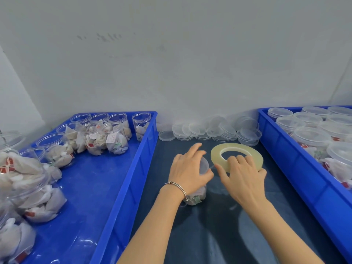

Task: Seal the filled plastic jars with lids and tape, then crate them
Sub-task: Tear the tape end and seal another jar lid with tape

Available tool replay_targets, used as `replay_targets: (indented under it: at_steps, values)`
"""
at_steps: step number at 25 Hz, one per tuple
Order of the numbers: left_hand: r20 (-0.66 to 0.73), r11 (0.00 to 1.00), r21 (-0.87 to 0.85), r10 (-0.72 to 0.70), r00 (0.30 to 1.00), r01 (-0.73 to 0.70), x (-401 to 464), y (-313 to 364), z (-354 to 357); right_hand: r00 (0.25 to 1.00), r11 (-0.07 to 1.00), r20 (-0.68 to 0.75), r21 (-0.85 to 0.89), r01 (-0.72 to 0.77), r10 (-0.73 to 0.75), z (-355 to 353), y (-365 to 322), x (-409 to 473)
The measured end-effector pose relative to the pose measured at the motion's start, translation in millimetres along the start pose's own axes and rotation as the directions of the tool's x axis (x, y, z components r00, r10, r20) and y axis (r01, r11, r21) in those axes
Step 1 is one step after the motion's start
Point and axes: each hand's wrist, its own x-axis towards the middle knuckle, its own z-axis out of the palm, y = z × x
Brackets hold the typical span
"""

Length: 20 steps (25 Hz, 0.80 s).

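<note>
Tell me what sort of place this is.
Probably a small packing workshop: blue crates of open filled jars, a heap of loose lids, and a tape roll in the right hand.

I'm seeing a dark worktop (238, 225): blue crates (122, 187) at its left and right edges, loose lids (209, 130) along the back edge.
</note>
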Motion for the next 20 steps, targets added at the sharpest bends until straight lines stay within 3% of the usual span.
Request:
replay_targets:
  at_steps: [3, 5, 10, 20]
  values:
    - [0.163, 0.971, 0.136, -0.218, 0.962, 0.197, 0.8, 11.2, -0.2, 0.999, 0.999, -0.011, 0.013, 0.035, -0.035, 3.3, -1.4, 4.5]
    - [0.16, 0.94, 0.174, -0.321, 0.933, 0.294, -3.1, 29.1, 11.4, 0.998, 0.998, -0.016, 0.011, 0.065, -0.064, 3.6, -0.2, 6.5]
    - [-0.084, 0.954, 0.252, -0.142, 0.986, 0.159, -7.7, 19.0, 23.0, 0.993, 0.993, -0.019, 0.013, 0.116, -0.116, 4.3, 4.7, 9.4]
    - [-0.217, 0.994, 0.102, -0.016, 0.976, 0.039, -6.0, 2.0, 20.8, 0.998, 0.985, -0.015, 0.162, 0.058, -0.056, 5.9, 2.9, -1.8]
